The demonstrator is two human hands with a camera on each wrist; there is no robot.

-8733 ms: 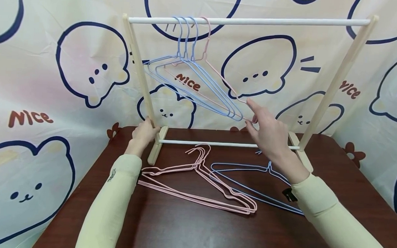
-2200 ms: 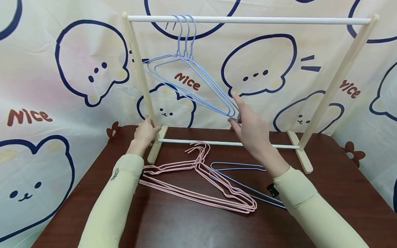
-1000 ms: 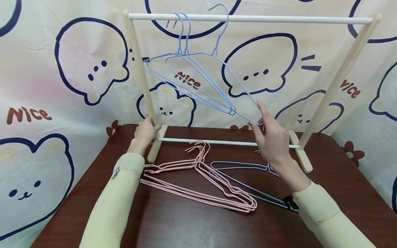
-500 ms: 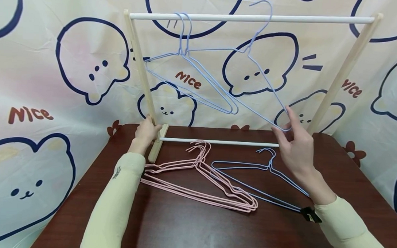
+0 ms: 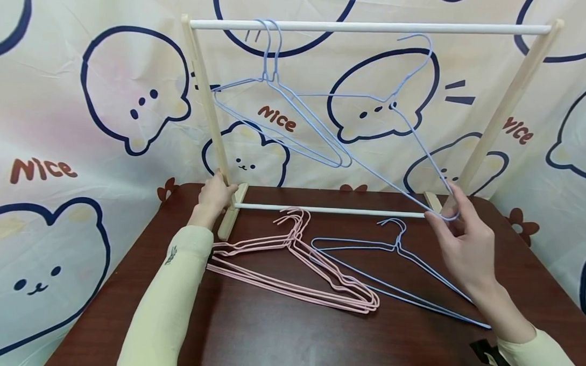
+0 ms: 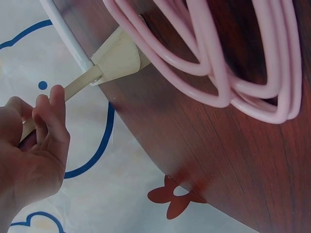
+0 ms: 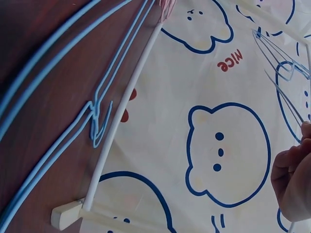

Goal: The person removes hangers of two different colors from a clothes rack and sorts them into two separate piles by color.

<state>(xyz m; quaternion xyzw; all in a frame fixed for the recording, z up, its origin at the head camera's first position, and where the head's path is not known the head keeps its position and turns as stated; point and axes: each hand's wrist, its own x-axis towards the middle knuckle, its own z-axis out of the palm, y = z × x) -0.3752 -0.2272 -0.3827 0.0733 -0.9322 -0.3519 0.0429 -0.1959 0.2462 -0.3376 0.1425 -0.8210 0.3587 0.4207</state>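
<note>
My right hand [image 5: 446, 214] pinches the lower right corner of a blue wire hanger [image 5: 373, 97] and holds it in the air. Its hook [image 5: 416, 50] hangs free just below the white top rail [image 5: 376, 27] of the wooden rack. Two more blue hangers [image 5: 276, 96] hang on the rail near its left end. My left hand [image 5: 219, 190] grips the rack's left post [image 5: 204, 99] close to its foot; in the left wrist view the fingers [image 6: 48, 121] curl round that post [image 6: 80, 83]. The right wrist view shows only the edge of my right hand [image 7: 294, 182].
Several pink hangers [image 5: 295, 264] lie stacked on the dark wooden table [image 5: 268, 338], with blue hangers [image 5: 397, 259] to their right. The rack's lower white rail [image 5: 331, 210] runs between the feet. A cartoon-bear cloth [image 5: 58, 115] covers the wall behind.
My right hand has lifted one blue hanger off the top rail and carried it right and down. The pink hanger once on the rail is gone from it. My left hand stays put.
</note>
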